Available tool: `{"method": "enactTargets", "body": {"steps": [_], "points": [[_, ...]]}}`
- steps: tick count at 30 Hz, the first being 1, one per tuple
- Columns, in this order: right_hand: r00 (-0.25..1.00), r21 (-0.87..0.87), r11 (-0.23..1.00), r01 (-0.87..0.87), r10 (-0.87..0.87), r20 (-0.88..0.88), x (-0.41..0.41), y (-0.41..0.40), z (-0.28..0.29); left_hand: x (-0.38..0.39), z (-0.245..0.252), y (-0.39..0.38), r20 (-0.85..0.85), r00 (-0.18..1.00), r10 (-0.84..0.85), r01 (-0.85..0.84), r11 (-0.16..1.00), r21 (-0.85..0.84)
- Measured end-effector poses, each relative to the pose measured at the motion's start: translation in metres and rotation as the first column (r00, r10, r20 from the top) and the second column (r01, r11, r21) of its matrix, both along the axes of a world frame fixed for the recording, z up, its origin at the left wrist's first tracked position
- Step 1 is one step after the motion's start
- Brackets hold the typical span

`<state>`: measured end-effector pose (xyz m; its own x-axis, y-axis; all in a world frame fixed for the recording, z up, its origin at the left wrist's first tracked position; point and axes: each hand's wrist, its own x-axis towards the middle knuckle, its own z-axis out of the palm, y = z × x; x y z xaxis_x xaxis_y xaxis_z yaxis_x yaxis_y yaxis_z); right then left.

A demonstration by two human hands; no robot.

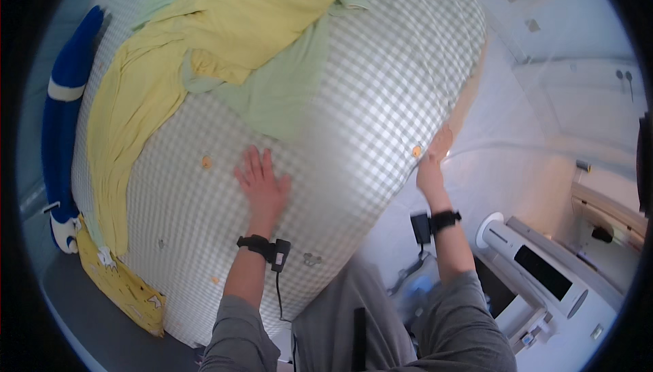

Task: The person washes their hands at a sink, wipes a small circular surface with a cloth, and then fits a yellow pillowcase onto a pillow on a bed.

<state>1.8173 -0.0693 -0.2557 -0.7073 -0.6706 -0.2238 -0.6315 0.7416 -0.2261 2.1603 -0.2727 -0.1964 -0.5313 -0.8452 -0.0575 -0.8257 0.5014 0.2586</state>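
Note:
My left hand (pixel 265 186) lies palm down with its fingers apart on a green-and-white checked bed sheet (pixel 178 183). My right hand (pixel 431 170) is at the right edge of the mattress, by the sheet's side; its fingers are partly hidden, so its grip cannot be told. A rumpled yellow and green blanket (pixel 224 20) spreads over the upper left of the bed. Small printed figures dot the sheet, one orange figure (pixel 206 162) left of my left hand. Each wrist bears a black strap with a small box and a cable.
A long blue plush (pixel 64 132) lies along the bed's left side, above a yellow patterned pillow (pixel 122 290). On the right are a white cylindrical appliance (pixel 535 265) with a dark panel and a wooden-edged shelf. Translucent sheeting or netting hangs beyond the bed.

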Motion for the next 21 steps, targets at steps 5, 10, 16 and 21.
{"method": "enactTargets", "body": {"steps": [5,10,16,21], "points": [[0.958,0.241,0.929,-0.282,0.26,0.117,0.069,-0.047,0.106,0.021,0.001,-0.006,-0.005,0.999,0.038,-0.037,0.999,0.025],[0.891,-0.17,0.896,-0.41,0.433,0.136,0.141,-0.148,0.189,0.046,0.009,-0.004,-0.293,0.956,-0.018,0.024,1.0,0.014],[0.563,-0.624,0.555,-0.549,0.798,0.214,0.295,-0.199,0.21,0.156,0.038,0.03,-0.182,0.955,0.235,-0.228,0.972,0.062],[0.246,-0.567,0.595,-0.569,0.782,0.573,0.416,-0.187,0.21,0.294,0.046,0.06,-0.193,0.821,0.538,-0.552,0.834,-0.025]]}}
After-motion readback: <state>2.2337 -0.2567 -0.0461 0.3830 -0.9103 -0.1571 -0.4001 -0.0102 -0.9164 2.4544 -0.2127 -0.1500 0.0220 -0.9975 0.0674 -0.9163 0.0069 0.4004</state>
